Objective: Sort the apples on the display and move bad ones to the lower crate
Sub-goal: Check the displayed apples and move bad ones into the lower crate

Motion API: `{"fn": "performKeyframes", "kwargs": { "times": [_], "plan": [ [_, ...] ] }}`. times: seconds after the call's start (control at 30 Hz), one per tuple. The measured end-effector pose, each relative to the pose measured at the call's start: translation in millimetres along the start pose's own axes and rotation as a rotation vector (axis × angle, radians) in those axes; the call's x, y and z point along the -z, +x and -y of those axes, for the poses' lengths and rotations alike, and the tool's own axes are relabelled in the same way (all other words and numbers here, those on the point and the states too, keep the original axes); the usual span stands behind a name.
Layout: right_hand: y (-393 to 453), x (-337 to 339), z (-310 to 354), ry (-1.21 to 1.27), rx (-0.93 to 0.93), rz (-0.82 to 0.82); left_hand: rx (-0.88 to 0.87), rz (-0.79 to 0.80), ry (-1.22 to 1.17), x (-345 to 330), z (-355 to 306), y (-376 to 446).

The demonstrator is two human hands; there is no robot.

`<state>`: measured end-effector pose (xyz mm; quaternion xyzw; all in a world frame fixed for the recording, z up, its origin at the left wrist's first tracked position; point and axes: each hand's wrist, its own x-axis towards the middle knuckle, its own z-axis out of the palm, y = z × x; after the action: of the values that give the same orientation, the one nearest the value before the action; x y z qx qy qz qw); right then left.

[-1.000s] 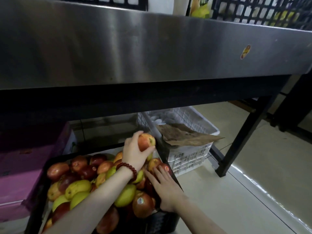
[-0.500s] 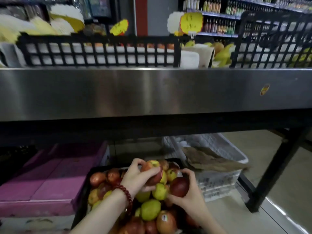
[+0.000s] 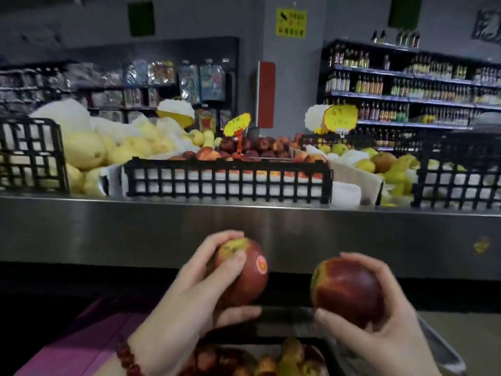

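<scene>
Red, with a yellow-green patch near the stem, the round apple with a small round sticker (image 3: pixel 244 272) sits in the person's left hand (image 3: pixel 189 302), whose fingers curl over its top while the thumb supports it from below. The right hand (image 3: pixel 385 324) grips a second, darker red apple with a yellowish left side (image 3: pixel 345 290), fingers wrapped behind it and thumb pressed on its lower front. The two hands are apart, each closed around its own fruit, and both are raised in front of the brushed steel front edge of the display counter (image 3: pixel 135 229). I think they are held so, side by side and turned toward the face, so that the skin can be inspected before deciding where each goes. Below the hands, at the bottom edge of the view, the dark lower crate of mixed red and green apples (image 3: pixel 271 359) waits directly underneath, so a bad fruit needs only to be lowered. On the counter, just behind its front edge, stands a black plastic lattice crate with red apples (image 3: pixel 227 180), probably the place for good ones. A red bead bracelet (image 3: pixel 127 359) is on the left wrist. Whether either apple is spoiled I cannot tell.
</scene>
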<state>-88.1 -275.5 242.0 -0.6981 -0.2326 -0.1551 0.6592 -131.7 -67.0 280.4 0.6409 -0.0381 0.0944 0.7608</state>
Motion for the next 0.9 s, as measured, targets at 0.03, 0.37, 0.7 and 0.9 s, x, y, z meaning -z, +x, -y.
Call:
{"fn": "performKeyframes", "kwargs": {
  "times": [0.03, 0.37, 0.7, 0.9],
  "plan": [
    [14, -2, 9, -0.015, 0.016, -0.01, -0.051, 0.015, 0.019, 0, -18, 9],
    [180, -9, 104, -0.039, -0.014, 0.015, -0.125, 0.011, 0.206, -7, -161, 169],
    [321, -22, 74, -0.449, -0.337, -0.029, 0.182, -0.124, 0.904, 7, -161, 314],
    [363, -46, 14, -0.844, -0.493, 0.224, 0.194, 0.018, 1.17, 3, -122, 358]
  ]
}}
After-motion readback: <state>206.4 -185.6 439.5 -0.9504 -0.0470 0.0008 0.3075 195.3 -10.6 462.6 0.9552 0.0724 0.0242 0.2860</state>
